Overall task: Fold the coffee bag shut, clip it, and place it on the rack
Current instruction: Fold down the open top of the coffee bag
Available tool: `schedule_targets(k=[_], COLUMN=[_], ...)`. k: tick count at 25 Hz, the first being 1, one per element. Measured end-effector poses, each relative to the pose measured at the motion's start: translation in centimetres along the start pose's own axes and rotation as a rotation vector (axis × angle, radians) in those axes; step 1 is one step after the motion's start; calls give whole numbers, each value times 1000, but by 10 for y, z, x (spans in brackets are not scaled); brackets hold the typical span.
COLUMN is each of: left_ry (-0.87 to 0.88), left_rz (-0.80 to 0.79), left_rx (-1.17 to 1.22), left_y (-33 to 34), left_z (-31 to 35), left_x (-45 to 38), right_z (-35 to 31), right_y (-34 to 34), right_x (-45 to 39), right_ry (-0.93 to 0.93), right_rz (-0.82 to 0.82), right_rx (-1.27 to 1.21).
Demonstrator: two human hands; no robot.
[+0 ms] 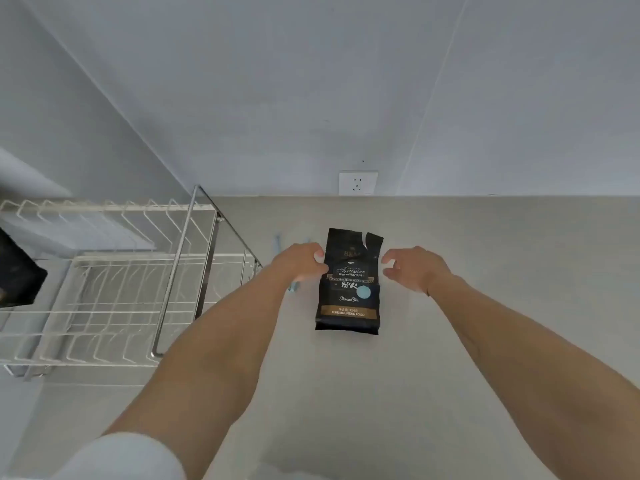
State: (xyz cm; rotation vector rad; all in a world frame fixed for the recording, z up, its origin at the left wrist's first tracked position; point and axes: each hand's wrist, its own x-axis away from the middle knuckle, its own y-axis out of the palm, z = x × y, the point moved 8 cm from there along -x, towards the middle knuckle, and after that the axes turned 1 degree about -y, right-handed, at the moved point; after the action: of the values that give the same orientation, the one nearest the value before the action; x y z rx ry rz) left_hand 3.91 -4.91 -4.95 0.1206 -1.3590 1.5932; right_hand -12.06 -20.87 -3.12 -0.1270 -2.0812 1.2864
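Observation:
A black coffee bag (349,282) with gold and white print lies flat on the pale countertop (450,341), its torn top edge pointing toward the wall. My left hand (301,261) rests against the bag's upper left edge, fingertips touching it. My right hand (412,268) hovers just off the bag's upper right edge, fingers curled and apart, holding nothing. A light blue clip (278,245) lies on the counter behind my left hand, mostly hidden by it. The white wire rack (104,289) stands at the left.
A chrome frame (187,258) rises over the rack's right side. A dark object (17,275) sits at the rack's far left. A wall socket (357,182) sits just above the counter's back edge. Grey walls close off the back.

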Motion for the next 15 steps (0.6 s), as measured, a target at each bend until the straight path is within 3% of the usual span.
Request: schedule_targets(k=[6, 11, 15], left_ry=[46, 27, -6], left_rz=[-29, 9, 9], left_rx=[81, 210, 480], left_y=[4, 11, 23], left_z=[8, -2, -7], left_x=[-20, -31, -32], right_z=[-2, -3, 4], right_y=[22, 33, 46], right_x=[-28, -43, -46], right_ry=[65, 92, 199], right_rz=[-84, -15, 60], right_rx=[-202, -350, -784])
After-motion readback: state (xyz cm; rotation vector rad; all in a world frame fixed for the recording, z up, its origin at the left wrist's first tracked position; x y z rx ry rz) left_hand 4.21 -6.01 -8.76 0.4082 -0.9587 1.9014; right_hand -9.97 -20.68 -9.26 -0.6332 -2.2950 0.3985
